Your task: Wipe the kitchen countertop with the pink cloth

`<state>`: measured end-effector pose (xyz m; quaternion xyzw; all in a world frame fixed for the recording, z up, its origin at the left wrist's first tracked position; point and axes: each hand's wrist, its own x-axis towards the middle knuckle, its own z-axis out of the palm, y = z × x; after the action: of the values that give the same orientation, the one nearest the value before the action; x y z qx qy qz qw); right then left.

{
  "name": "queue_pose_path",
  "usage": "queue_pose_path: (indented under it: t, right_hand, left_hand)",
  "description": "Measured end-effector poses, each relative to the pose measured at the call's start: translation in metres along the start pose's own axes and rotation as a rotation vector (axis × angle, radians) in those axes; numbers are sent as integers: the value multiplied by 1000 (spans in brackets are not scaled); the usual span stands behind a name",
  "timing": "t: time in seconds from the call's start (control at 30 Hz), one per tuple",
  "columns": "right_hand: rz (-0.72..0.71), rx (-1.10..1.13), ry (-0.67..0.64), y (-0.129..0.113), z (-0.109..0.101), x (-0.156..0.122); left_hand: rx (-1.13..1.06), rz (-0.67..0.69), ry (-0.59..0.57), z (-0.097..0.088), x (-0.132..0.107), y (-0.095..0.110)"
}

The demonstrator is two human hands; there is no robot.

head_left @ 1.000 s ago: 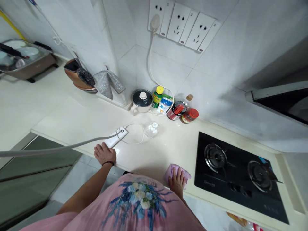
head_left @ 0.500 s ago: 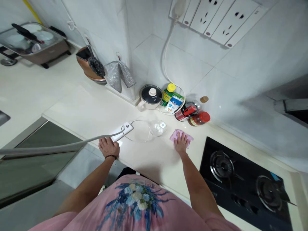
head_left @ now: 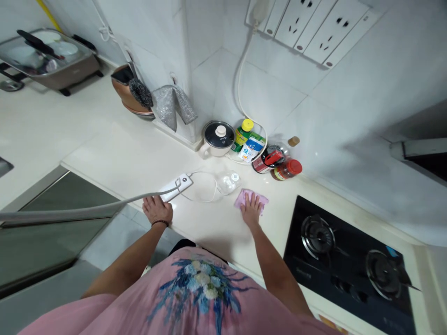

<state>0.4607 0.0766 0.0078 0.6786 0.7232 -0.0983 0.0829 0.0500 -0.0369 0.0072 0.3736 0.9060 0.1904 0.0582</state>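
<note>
My right hand (head_left: 250,211) lies flat with spread fingers on a pink cloth (head_left: 264,201), pressing it against the white countertop (head_left: 220,228). At the counter's front edge rests my left hand (head_left: 157,209), palm down and fingers stretched out, holding nothing. Just beyond its fingertips is a white, flat, elongated device (head_left: 180,184) with a round dark button or mark. A thin white cord (head_left: 206,173) loops from this device toward a clear plastic container (head_left: 228,182) with a white cap, left of and beyond the cloth.
A small lidded pot (head_left: 219,139), a yellow-capped bottle (head_left: 243,132), a white-and-blue packet (head_left: 252,148) and a red-lidded jar (head_left: 288,170) line the wall. Right is a black gas hob (head_left: 345,260). A grey hose (head_left: 87,210) crosses from the left.
My right hand and the pink cloth have slid left across the counter, toward the clear container. My left hand stays in place at the edge. The view has shifted slightly.
</note>
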Motion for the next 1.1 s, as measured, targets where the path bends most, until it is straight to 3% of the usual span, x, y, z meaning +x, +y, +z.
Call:
queue_pose_path:
  t: [0.13, 0.27, 0.33, 0.43, 0.5, 0.6, 0.93, 1.03, 1.1]
  right_hand:
    - [-83, 17, -35, -4, 31, -101]
    - [-119, 82, 27, 16, 61, -190]
    - [-133, 109, 80, 27, 72, -215]
    - [-134, 91, 127, 33, 80, -225]
    - [-132, 61, 131, 30, 77, -213]
    - [-121, 33, 103, 16, 61, -173]
    - [-10, -19, 63, -19, -17, 45]
    - [25, 17, 53, -23, -29, 89]
    - [43, 32, 43, -24, -33, 103]
  left_hand:
    - [-25, -10, -22, -2, 0, 2]
    - [-39, -8, -13, -1, 0, 2]
    - [-32, -12, -8, 0, -1, 2]
    - [-28, -24, -10, 0, -1, 2]
    - [-33, -24, -11, 1, 0, 2]
    - [-47, -25, -11, 3, 0, 0]
    - [-23, -34, -27, 6, 1, -4]
    - [4, -25, -19, 6, 1, -4]
    - [12, -26, -14, 7, 1, -5]
